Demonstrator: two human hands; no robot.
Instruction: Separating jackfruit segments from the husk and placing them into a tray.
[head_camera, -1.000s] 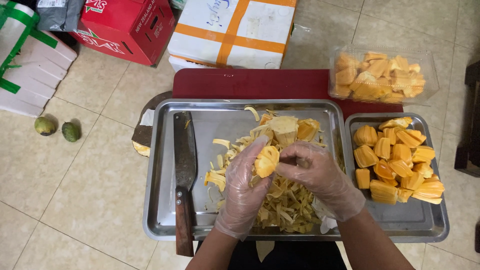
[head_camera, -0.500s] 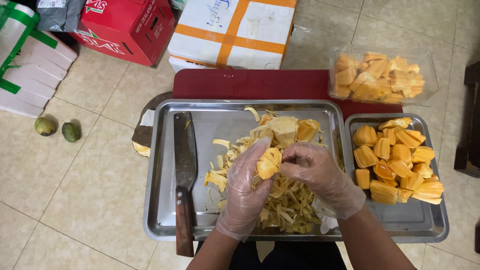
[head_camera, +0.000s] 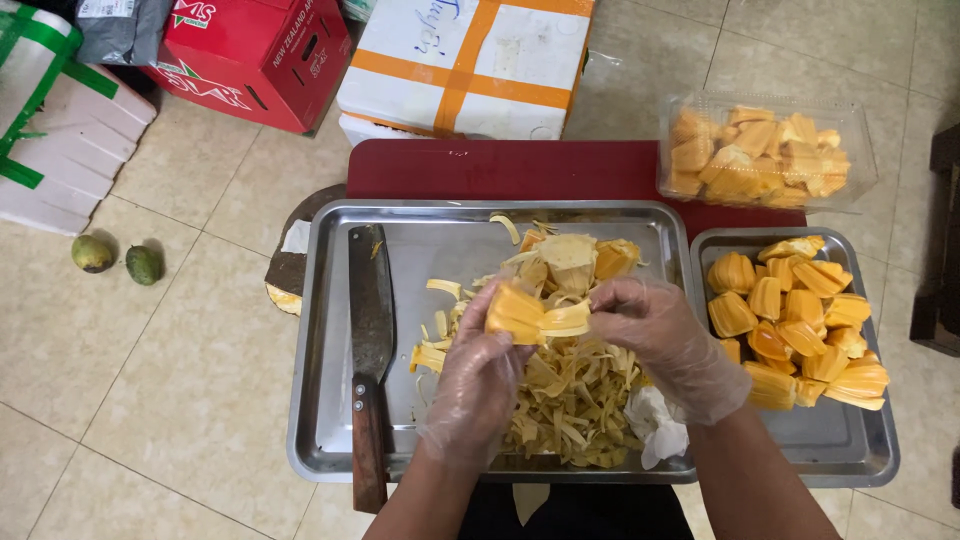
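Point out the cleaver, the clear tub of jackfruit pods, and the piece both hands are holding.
cleaver (head_camera: 371, 300), head view, middle of the blade.
clear tub of jackfruit pods (head_camera: 866, 150), head view, right rim.
jackfruit piece (head_camera: 528, 313), head view, orange flesh between the hands.

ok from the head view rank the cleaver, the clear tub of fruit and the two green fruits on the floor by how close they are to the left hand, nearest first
Measured from the left hand:
1. Cleaver, just to its left, lying in the big steel tray.
2. Two green fruits, far left on the floor tiles.
3. Clear tub of fruit, upper right, beyond the red board.
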